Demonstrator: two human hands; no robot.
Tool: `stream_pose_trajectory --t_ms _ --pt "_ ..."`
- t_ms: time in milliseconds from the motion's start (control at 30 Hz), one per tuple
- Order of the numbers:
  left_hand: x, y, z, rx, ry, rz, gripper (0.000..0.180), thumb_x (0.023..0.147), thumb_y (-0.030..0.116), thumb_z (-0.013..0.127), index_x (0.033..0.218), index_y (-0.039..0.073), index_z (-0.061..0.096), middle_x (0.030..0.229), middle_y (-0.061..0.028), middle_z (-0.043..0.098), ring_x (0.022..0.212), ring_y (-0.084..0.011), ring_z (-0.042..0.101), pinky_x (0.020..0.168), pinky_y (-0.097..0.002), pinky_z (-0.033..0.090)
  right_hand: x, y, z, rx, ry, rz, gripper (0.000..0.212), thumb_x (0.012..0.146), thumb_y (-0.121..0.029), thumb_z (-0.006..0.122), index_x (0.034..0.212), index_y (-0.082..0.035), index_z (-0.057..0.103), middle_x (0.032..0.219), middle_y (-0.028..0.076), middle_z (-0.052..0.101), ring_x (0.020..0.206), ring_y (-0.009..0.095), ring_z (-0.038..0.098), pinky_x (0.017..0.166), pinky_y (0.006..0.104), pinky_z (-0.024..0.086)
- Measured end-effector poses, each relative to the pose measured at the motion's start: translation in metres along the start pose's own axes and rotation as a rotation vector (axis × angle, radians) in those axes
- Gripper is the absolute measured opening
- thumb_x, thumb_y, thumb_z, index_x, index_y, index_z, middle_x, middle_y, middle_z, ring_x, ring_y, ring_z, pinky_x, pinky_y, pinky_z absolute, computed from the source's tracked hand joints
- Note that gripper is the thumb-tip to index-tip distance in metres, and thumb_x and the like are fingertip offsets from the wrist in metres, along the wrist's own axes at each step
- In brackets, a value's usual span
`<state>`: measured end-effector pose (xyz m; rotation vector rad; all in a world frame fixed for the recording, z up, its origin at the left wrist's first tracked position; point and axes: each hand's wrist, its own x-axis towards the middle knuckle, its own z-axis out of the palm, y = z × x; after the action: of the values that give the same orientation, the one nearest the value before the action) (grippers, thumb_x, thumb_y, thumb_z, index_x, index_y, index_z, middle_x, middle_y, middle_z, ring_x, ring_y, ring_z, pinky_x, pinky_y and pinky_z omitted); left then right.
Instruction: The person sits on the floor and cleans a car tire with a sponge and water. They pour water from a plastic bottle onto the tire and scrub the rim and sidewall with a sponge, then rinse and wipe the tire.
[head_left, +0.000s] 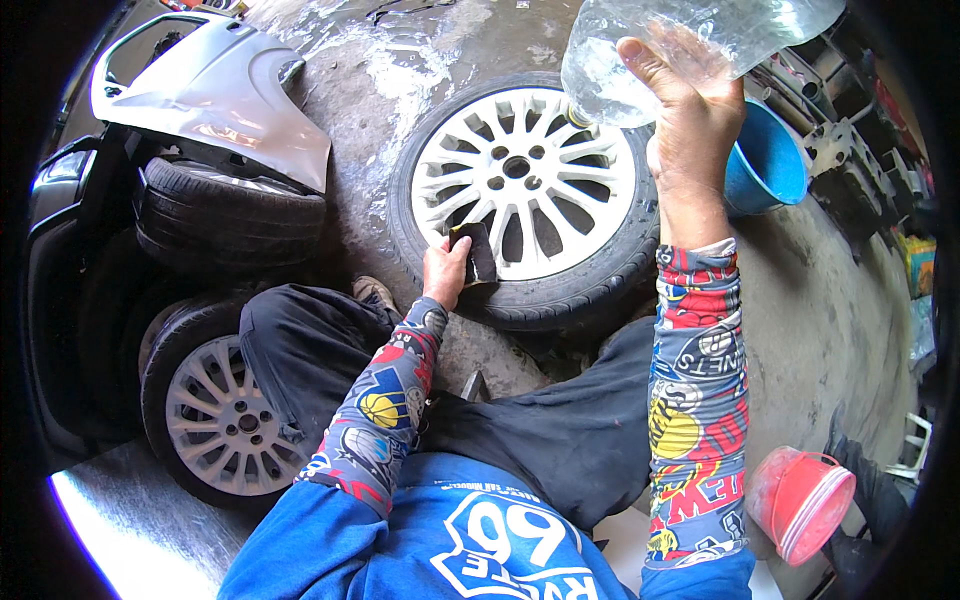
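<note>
A car wheel with a pale multi-spoke rim (518, 240) and a black tyre (560, 303) lies flat in front of me. At its near left edge, my left hand (446, 270) pinches a dark piece of sandpaper (481, 255) against the rim. Raised over the wheel's right side, my right hand (690, 110) grips a large clear plastic bottle (615, 75). The bottle is tilted, its neck low over the rim's upper right spokes. Whether water is running out of it I cannot tell.
Right of the wheel stands a blue bucket (765, 160); a red bucket (800, 500) is at the lower right. On the left are a silver car body panel (220, 95), a tyre (230, 215) and another wheel (235, 415). Metal parts (850, 170) lie far right.
</note>
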<state>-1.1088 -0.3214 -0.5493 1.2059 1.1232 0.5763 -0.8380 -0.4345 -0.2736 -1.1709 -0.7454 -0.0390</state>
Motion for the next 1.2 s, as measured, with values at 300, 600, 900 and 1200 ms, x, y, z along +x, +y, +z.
stream_pose_trajectory --t_ms 300,600,900,1200 --pt "0.012 0.03 0.028 -0.085 -0.041 0.006 0.025 0.1 0.021 0.067 0.117 0.002 0.071 0.098 -0.0033 0.073 0.081 -0.0122 0.067 0.074 -0.03 0.054 -0.017 -0.019 0.012 0.023 -0.083 0.111 0.062 0.078 -0.016 0.092 0.128 0.005 0.063 0.129 0.022 0.069 0.123 0.029 0.066 0.108 0.0373 0.053" --pt "0.058 0.121 0.115 -0.298 -0.239 -0.04 0.026 0.092 0.009 0.069 0.117 0.005 0.064 0.089 -0.0071 0.071 0.069 -0.0196 0.067 0.062 -0.036 0.056 -0.015 -0.039 0.04 0.37 -0.132 0.22 0.042 0.08 0.004 0.083 0.118 0.005 0.067 0.112 0.011 0.074 0.102 0.019 0.071 0.091 0.0296 0.057" --pt "0.097 0.187 0.104 0.193 -0.142 0.193 0.027 0.102 0.036 0.067 0.098 0.009 0.069 0.067 -0.0016 0.064 0.048 -0.0086 0.047 0.042 -0.0271 0.031 0.002 -0.027 0.051 0.513 -0.093 0.119 0.053 0.081 0.008 0.08 0.129 0.003 0.06 0.118 0.013 0.072 0.106 0.021 0.07 0.094 0.0309 0.056" --pt "0.124 0.174 0.081 0.04 -0.115 -0.006 0.033 0.092 -0.009 0.061 0.124 -0.002 0.06 0.111 -0.0149 0.07 0.098 -0.0306 0.073 0.092 -0.0551 0.061 0.009 -0.021 0.057 0.478 -0.02 0.104 0.055 0.08 0.007 0.079 0.131 0.004 0.058 0.12 0.015 0.071 0.107 0.023 0.07 0.096 0.0321 0.056"
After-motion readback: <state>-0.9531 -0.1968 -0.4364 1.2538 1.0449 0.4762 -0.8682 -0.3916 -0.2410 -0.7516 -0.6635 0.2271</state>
